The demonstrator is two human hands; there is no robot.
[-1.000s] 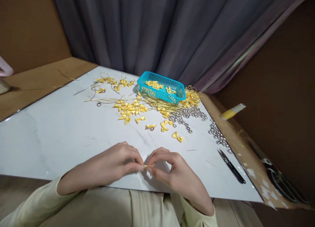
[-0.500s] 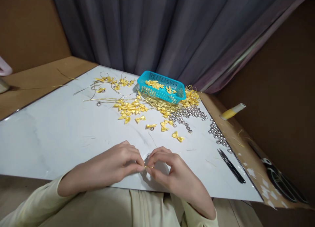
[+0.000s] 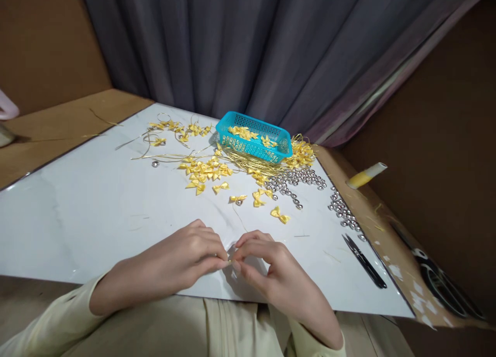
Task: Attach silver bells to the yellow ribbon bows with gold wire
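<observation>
Near the front edge of the white board [image 3: 96,212], my left hand [image 3: 186,253] and my right hand [image 3: 267,264] meet, fingertips almost touching. Both are closed in a pinch on a thin gold cord [image 3: 230,262], of which only a short bit shows between them. A fine thread-like strand [image 3: 240,219] runs from my fingers toward a yellow bow with a silver bead [image 3: 237,198]. Beyond my hands lie single yellow satin bows [image 3: 279,215] and a heap of bows [image 3: 205,168].
A turquoise basket [image 3: 253,153] holding yellow bows stands at the back, a bundle of gold cords [image 3: 251,161] before it. Silver beads [image 3: 298,179] are scattered to the right. Black thread snips [image 3: 364,261], large scissors [image 3: 442,287] and a yellow-white tube [image 3: 366,176] lie farther right.
My fingertips have shifted slightly, and less of the gold cord shows at my right fingers. Everything on the board stays where it was.
</observation>
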